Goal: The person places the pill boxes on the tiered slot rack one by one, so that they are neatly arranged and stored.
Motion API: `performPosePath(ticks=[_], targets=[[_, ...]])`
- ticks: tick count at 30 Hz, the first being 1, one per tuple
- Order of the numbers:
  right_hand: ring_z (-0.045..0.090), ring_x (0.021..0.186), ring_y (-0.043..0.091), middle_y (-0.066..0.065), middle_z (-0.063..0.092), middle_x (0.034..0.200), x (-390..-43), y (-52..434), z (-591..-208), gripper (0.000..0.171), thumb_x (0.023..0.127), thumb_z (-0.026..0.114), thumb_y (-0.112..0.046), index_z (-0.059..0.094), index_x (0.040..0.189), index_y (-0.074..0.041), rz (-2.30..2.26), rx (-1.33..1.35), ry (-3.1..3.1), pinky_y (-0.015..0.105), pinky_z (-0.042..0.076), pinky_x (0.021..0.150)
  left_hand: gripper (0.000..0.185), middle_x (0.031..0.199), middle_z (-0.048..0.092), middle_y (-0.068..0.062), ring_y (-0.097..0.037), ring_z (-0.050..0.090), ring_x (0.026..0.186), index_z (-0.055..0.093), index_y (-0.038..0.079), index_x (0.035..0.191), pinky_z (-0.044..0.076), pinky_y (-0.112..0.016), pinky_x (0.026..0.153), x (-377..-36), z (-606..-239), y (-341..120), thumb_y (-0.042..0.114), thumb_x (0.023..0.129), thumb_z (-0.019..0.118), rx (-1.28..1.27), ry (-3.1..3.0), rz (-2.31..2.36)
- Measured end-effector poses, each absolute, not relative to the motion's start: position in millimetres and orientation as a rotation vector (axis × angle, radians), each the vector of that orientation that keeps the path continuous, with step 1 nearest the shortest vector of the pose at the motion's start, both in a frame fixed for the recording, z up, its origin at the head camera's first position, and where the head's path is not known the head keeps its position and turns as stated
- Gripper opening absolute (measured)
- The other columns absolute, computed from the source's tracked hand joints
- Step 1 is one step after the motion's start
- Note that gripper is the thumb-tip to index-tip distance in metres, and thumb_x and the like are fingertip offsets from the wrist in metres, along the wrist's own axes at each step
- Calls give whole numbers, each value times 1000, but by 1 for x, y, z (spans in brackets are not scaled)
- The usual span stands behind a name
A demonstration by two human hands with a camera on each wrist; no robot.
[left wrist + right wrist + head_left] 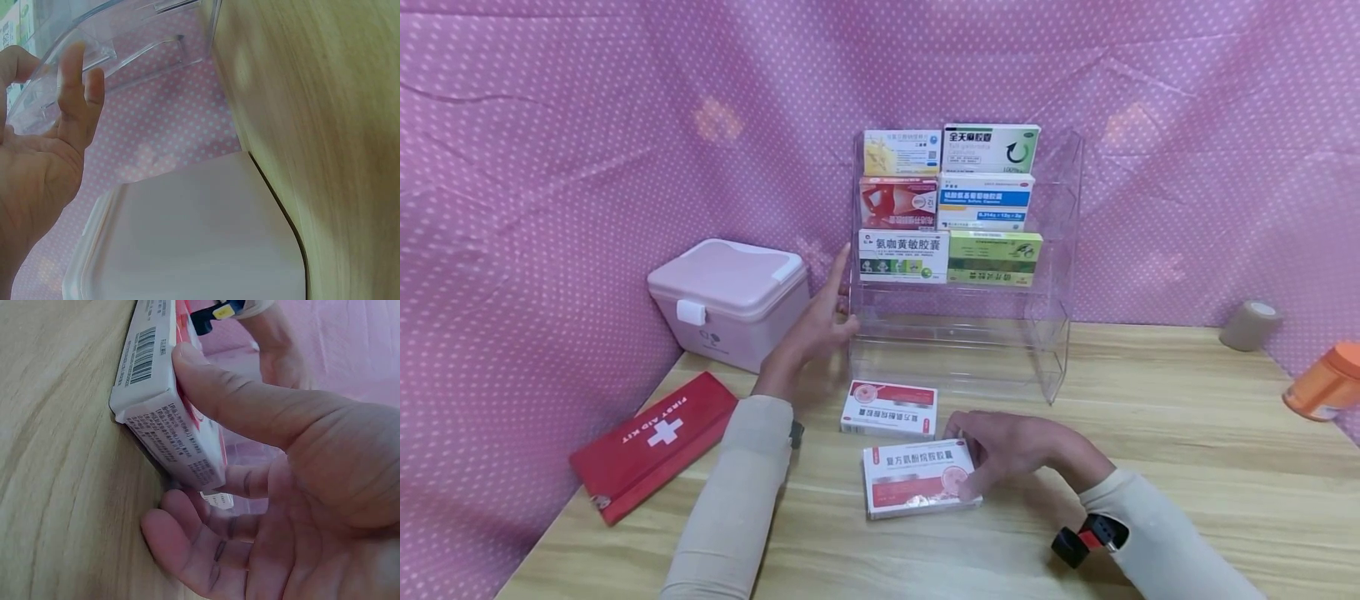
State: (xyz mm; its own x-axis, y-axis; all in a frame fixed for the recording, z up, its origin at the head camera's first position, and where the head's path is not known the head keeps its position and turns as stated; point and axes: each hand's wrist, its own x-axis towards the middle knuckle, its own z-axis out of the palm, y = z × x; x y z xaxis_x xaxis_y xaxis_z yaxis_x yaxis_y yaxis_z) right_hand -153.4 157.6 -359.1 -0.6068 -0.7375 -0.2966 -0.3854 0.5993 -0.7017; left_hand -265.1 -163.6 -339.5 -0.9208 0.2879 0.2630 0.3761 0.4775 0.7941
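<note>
My left hand (817,327) rests against the left side of a clear acrylic display rack (940,360), fingers extended; the left wrist view shows its fingers (72,94) by the clear panel. With my right hand (1017,447) I hold the right end of a red-and-white medicine box (910,479) low over the wooden table. The thumb lies on the printed face and the other fingers are around the far edge and end, as the right wrist view shows. Just behind it lies a matching medicine box (889,410), before the rack. Several medicine boxes fill the rack's upper tiers in pairs, including a green one (995,259).
Left of the rack stands a lidded pink case (722,287). A red first aid pouch (655,442) lies in front of it. At the far right are a tan bandage roll (1249,325) and an orange bottle (1324,383). A dotted pink curtain (587,150) hangs behind.
</note>
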Motion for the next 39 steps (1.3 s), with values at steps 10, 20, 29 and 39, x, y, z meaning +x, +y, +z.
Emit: performPosePath(ticks=[10, 20, 29, 39], targets=[[62, 103, 19, 4, 66, 111, -153, 156, -359, 53, 81, 90, -14, 57, 123, -14, -832, -857, 2341, 36, 56, 94, 119, 173, 35, -15, -39, 61, 127, -8, 52, 169, 50, -60, 114, -265, -340, -164, -4, 93, 64, -604, -2614, -1461], [69, 109, 24, 10, 72, 117, -162, 163, -353, 32, 97, 75, -11, 60, 126, -12, -1041, -920, 2392, 39, 58, 94, 119, 180, 23, -11, -40, 55, 139, -7, 52, 170, 45, -61, 121, -264, -339, -163, -4, 92, 64, -604, -2611, -1454], [72, 109, 31, 20, 73, 121, -166, 178, -323, 37, 98, 71, -4, 59, 134, -7, -1224, -883, 2575, 42, 63, 89, 123, 184, 7, -2, -40, 49, 148, -9, 63, 164, 39, -63, 125, -263, -340, -165, -4, 92, 64, -582, -2620, -1461], [71, 113, 43, 28, 70, 126, -172, 193, -299, 49, 98, 72, 2, 57, 145, -3, -1555, -663, 3006, 14, 58, 83, 121, 176, 30, -12, -38, 58, 135, -8, 59, 167, 48, -60, 118, -264, -339, -164, -3, 93, 64, -584, -2622, -1448]])
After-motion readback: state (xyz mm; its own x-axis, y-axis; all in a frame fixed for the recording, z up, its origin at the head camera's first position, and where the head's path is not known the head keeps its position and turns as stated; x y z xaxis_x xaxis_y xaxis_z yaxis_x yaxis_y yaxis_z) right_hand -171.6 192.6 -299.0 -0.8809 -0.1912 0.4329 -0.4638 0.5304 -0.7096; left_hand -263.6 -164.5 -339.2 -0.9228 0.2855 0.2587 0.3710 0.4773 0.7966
